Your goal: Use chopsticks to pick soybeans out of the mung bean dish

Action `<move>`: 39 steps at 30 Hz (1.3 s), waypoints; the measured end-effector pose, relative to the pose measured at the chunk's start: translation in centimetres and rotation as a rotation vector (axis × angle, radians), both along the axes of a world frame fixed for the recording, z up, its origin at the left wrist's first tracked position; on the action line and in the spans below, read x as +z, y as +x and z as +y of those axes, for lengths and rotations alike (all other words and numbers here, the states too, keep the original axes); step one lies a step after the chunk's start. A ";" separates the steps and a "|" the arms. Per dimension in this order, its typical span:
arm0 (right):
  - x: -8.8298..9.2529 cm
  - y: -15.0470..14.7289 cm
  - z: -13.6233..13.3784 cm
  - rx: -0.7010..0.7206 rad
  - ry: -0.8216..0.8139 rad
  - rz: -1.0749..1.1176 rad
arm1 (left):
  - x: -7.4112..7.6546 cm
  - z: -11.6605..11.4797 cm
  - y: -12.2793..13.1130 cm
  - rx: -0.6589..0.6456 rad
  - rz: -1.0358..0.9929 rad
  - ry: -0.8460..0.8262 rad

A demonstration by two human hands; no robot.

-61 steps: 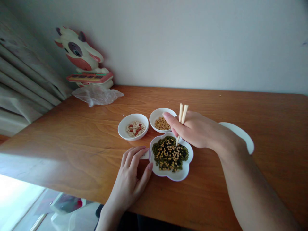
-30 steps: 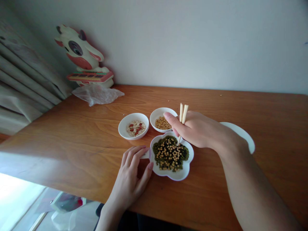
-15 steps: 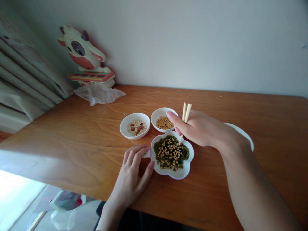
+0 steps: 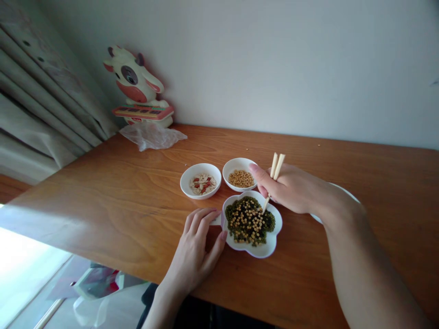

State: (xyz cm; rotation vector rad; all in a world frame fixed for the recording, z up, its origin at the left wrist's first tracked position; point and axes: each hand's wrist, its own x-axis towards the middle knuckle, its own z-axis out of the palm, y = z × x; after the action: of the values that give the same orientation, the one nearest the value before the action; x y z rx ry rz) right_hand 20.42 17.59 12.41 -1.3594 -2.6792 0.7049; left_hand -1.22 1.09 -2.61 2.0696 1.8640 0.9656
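Note:
A pair of wooden chopsticks is held in my right hand, closed around them. Their tips rest among the dark green beans, black grains and yellow soybeans heaped in a white flower-shaped dish with a lilac rim. My left hand lies at the dish's left side, fingertips on its short handle and thumb against the rim. Behind stand two round white bowls: one bowl holds pale seeds and reddish nuts, the other bowl yellow soybeans. My right thumb hangs over the soybean bowl's edge.
A white plate lies partly hidden behind my right wrist. At the back left of the wooden table, a cow-shaped toy keyboard leans by the wall, with a crumpled plastic bag before it. A curtain hangs at left.
The whole view has shifted, so the table and its objects appear farther right. Both hands keep about the same places at the dish, with the chopstick tips still among the beans.

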 end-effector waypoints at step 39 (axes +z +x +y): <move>-0.1 -0.4 -0.4 0.008 0.033 -0.049 | -0.2 0.0 -0.1 0.000 -0.003 -0.013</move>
State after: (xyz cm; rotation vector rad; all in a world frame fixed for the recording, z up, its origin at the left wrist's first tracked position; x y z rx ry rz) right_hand 20.00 17.23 12.27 -1.3768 -2.7229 0.6328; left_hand -1.36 1.06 -2.79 2.0593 1.8641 0.9539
